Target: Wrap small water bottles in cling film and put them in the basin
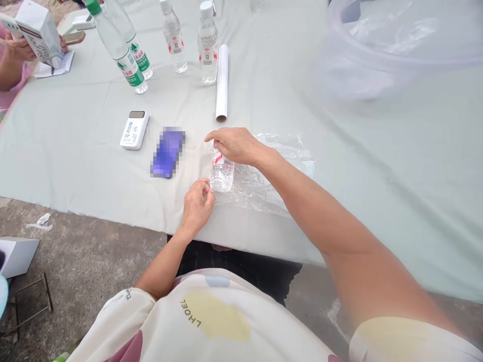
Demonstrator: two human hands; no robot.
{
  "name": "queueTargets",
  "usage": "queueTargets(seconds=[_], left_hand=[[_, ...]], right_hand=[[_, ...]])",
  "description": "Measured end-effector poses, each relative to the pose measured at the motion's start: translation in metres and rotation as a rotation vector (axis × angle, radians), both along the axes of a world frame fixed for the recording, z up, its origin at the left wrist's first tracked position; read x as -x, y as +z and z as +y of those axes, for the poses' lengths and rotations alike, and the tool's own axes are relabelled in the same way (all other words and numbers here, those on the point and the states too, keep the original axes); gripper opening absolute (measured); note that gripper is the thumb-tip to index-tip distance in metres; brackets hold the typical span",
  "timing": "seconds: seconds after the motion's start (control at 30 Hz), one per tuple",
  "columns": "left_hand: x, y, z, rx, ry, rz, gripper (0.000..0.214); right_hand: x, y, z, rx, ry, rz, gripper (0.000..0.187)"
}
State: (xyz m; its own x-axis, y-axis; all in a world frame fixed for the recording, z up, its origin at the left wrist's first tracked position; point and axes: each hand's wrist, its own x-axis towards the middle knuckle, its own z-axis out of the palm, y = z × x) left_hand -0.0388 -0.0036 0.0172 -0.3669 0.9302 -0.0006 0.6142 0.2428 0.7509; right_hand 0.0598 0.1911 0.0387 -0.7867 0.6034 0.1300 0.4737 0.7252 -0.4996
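A small clear water bottle (222, 177) with a red and white label lies on a sheet of clear plastic wrap (273, 176), its base toward me. My right hand (237, 145) is closed over the far end of the bottle, hiding its cap, with the index finger reaching left. At the near left corner of the base, my left hand (197, 205) pinches the edge of the wrap, thumb against fingers. Just beyond lies a roll of plastic wrap (222, 83) with a cardboard core.
Left of my hands lie a blurred-out phone (168, 152) and a white power bank (134, 130). Several water bottles (207, 48) stand at the back. A large translucent plastic object (377, 55) occupies the far right. Another person's hand (18, 48) holds a box (41, 32) at far left.
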Motion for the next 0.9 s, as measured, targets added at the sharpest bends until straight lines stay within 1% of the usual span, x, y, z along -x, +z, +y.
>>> queueTargets(seconds=[0.1, 0.23, 0.3, 0.37, 0.5, 0.6, 0.7, 0.8, 0.87, 0.9], left_hand=[[-0.01, 0.001, 0.0, -0.039, 0.03, -0.076, 0.019], [-0.02, 0.0, -0.002, -0.114, 0.012, -0.095, 0.017], [-0.025, -0.001, -0.003, -0.149, -0.007, -0.08, 0.012], [-0.029, -0.003, -0.003, -0.203, -0.042, -0.033, 0.008], [-0.04, -0.009, -0.002, -0.328, -0.18, 0.165, 0.013], [-0.048, -0.01, 0.0, -0.337, -0.249, 0.359, 0.017], [-0.056, -0.008, 0.003, -0.3, -0.322, 0.524, 0.023], [-0.066, -0.004, 0.008, -0.286, -0.425, 0.643, 0.026], [-0.073, -0.003, 0.014, -0.266, -0.49, 0.695, 0.025], [-0.078, -0.003, 0.016, -0.253, -0.522, 0.711, 0.024]], right_hand=[[0.004, -0.007, 0.014, 0.001, 0.021, 0.005, 0.033], [0.018, -0.024, 0.035, 0.058, 0.059, 0.053, 0.011], [0.02, -0.025, 0.041, 0.07, 0.055, 0.029, 0.003], [0.015, -0.021, 0.043, 0.064, 0.054, -0.035, 0.005], [-0.016, -0.002, 0.036, -0.004, 0.093, -0.188, 0.019], [-0.046, 0.005, 0.025, -0.037, 0.073, -0.128, 0.029], [-0.071, -0.004, 0.013, 0.024, -0.053, 0.067, 0.037], [-0.093, -0.02, 0.008, 0.2, -0.173, 0.258, 0.039], [-0.108, -0.028, 0.01, 0.272, -0.22, 0.299, 0.036], [-0.116, -0.031, 0.013, 0.267, -0.25, 0.295, 0.033]])
